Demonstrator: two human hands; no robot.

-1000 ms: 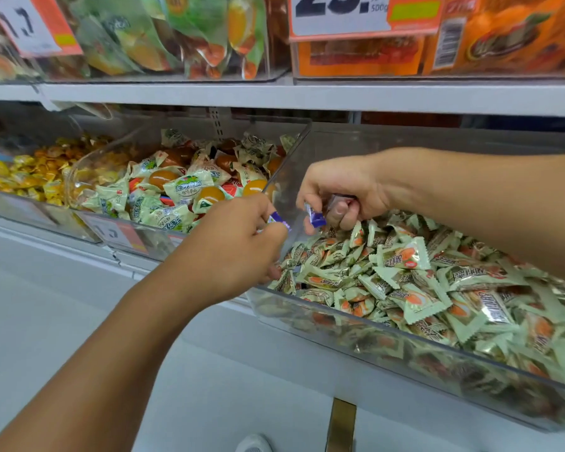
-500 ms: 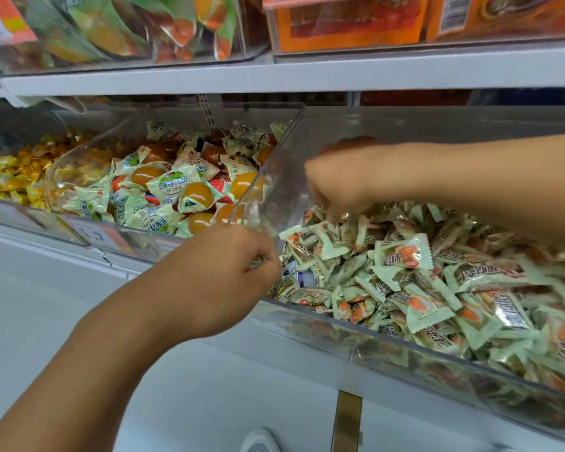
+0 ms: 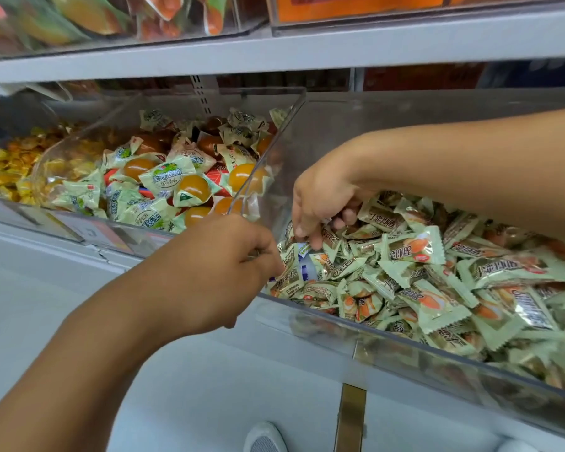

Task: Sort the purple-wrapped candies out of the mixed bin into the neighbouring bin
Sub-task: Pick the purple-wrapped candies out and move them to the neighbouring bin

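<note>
The clear right-hand bin (image 3: 340, 316) is heaped with green-wrapped candies (image 3: 415, 247). A purple-and-white wrapped candy (image 3: 306, 270) lies among them near the bin's front left corner, with a scrap of purple wrapper (image 3: 302, 249) just above it. My left hand (image 3: 222, 272) hangs over that corner with fingers curled and its tips against the pile, right beside the purple candy; what it holds is hidden. My right hand (image 3: 323, 197) reaches down from above, two fingers dug into the pile, the others curled round a bit of pale wrapper. The neighbouring bin (image 3: 268, 148) stands to the left.
The left bin holds orange jelly cups (image 3: 193, 187) in green packets. Further left is a bin of yellow candies (image 3: 4, 171). A grey shelf (image 3: 307, 50) with more bins runs overhead. The clear divider wall stands between the two bins, close to both hands.
Both hands held purple candies above the divider a second ago. They have since dropped into the right bin's left corner, and the right hand's fingers now dig into the pile.
</note>
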